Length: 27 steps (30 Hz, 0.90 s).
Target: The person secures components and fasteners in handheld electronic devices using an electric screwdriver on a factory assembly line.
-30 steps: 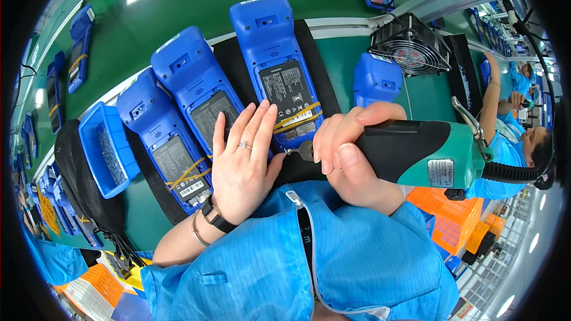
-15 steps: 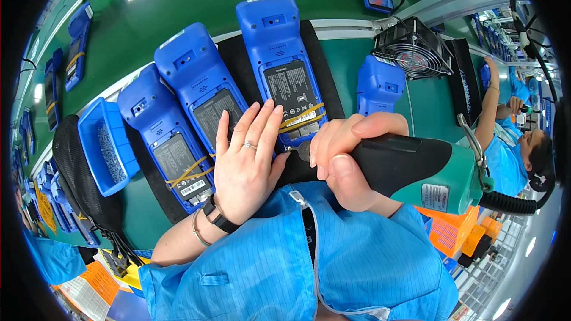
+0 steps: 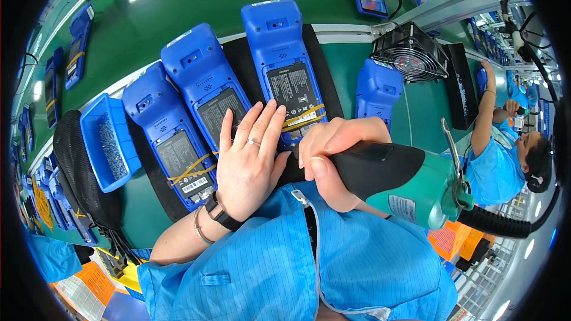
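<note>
My left hand [image 3: 247, 166] lies flat with fingers spread over the lower part of a blue handheld terminal [image 3: 205, 83], the middle one of three lying back side up. Wrapped round a green-and-black electric screwdriver [image 3: 392, 181], my right hand [image 3: 333, 157] holds its nose close to the left thumb. The tool's tip is hidden, so I cannot tell whether it touches the terminal. Another terminal [image 3: 148, 101] lies to the left and a third [image 3: 275, 32] to the right; both show a black battery and a yellow rubber band.
At the left stand a blue bin [image 3: 126, 142] of small metal parts and a black mesh bag [image 3: 74, 172]. Rightward are another blue terminal [image 3: 378, 86], a black fan [image 3: 410, 59] and a black box [image 3: 461, 86]. A co-worker's blue sleeve [image 3: 493, 169] shows at far right.
My right hand has shifted slightly left, and the screwdriver's rear end has swung down and to the left, tilting it more. My left hand stays spread on the middle terminal.
</note>
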Motion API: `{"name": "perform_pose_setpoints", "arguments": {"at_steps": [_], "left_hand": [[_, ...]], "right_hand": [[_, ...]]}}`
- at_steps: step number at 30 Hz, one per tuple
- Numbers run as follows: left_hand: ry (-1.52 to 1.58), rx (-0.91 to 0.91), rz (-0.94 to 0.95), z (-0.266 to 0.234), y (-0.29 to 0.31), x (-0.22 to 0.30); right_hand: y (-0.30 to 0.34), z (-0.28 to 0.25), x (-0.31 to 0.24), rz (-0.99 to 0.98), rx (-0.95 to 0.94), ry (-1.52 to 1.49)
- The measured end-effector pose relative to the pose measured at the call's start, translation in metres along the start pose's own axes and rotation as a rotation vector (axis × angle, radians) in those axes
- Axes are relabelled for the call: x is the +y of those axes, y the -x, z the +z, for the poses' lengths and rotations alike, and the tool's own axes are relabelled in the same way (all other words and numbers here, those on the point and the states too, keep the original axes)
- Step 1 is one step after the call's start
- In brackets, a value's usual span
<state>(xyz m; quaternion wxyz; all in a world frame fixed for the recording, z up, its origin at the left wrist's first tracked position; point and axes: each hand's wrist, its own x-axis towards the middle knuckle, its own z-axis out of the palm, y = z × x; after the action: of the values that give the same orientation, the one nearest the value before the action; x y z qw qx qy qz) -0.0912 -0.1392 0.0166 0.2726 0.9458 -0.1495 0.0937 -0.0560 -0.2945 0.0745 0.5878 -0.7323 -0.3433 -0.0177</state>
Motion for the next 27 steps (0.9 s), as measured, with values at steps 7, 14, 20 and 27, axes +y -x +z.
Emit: {"name": "perform_pose_setpoints", "arguments": {"at_steps": [7, 14, 20, 27], "left_hand": [[-0.019, -0.019, 0.009, -0.003, -0.003, 0.002], [-0.101, -0.026, 0.022, -0.002, -0.003, 0.01], [-0.179, -0.019, 0.113, 0.006, -0.006, 0.024], [0.1, 0.06, 0.048, 0.005, -0.039, 0.025]], "right_hand": [[0.008, 0.004, 0.001, 0.065, 0.195, -0.234], [0.011, -0.019, -0.008, -0.021, 0.325, -0.455], [0.035, -0.045, -0.003, -0.089, 0.441, -0.491], [0.032, -0.044, -0.004, -0.045, 0.626, -0.528]]}}
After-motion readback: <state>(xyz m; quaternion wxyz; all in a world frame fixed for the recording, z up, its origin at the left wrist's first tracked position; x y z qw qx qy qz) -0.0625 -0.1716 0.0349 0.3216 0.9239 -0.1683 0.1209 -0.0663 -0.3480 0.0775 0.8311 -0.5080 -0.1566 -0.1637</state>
